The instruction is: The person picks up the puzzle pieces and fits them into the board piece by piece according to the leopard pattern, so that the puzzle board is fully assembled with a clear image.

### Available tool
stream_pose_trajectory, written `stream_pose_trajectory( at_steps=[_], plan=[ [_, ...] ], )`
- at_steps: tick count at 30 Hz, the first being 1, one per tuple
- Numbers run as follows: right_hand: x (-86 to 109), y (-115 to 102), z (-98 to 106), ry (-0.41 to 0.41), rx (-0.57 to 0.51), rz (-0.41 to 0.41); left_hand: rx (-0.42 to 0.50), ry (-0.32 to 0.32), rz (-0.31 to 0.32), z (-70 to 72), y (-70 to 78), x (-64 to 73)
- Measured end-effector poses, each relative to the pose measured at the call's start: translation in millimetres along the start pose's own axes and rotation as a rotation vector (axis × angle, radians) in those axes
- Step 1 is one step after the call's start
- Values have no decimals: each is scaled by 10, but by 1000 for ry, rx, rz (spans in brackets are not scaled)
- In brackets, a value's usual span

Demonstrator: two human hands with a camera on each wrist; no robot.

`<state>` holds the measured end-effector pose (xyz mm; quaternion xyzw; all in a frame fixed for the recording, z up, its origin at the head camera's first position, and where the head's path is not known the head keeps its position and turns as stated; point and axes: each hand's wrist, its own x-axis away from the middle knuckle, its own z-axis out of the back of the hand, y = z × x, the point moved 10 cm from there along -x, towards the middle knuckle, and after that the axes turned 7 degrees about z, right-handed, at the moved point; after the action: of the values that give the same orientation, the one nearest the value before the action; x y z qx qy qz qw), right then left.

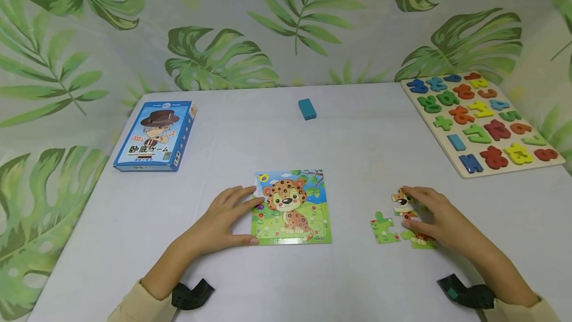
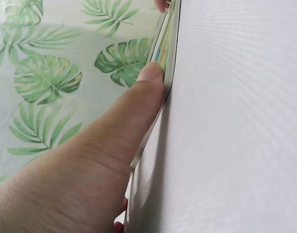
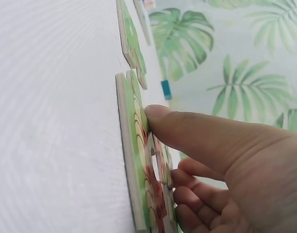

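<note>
A square jigsaw puzzle with a cartoon leopard cub lies flat on the table. My left hand rests beside it, thumb and fingertips spread along its left edge; the left wrist view has the thumb against that edge. To the right are several loose puzzle pieces, some overlapping. Over part of this group lies my right hand, its thumb and fingers loosely bent and touching pieces. Up close, the right thumb touches a green-edged piece; the hand hides some pieces.
A blue game box lies at the left back. A teal block sits at the middle back. At the right back is a wooden board holding colourful raised shapes. Leaf-patterned cloth hangs behind the white table.
</note>
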<state>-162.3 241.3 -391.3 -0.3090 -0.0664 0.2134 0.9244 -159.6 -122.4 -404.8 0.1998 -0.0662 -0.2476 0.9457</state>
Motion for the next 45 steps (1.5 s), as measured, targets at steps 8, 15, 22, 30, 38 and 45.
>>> stream_pose_trajectory(
  at_steps=[8,15,22,30,38,45],
  plan=[
    [-36,-3,2,-9,1,2,-1,4,-6,-4,5,-11],
    [-85,-29,-21,-18,8,40,0,0,-1,-15,-3,-9],
    [-107,-83,19,32,54,77,-3,5,-5,-3,2,-1],
    [-84,22,23,10,-28,-30,-5,6,-5,0,0,-1],
    [-60,-100,3,-29,-344,39,-4,1,0,3,-1,-3],
    [-173,-533,-16,-43,-548,215,-5,-7,8,-2,-1,-3]
  ],
)
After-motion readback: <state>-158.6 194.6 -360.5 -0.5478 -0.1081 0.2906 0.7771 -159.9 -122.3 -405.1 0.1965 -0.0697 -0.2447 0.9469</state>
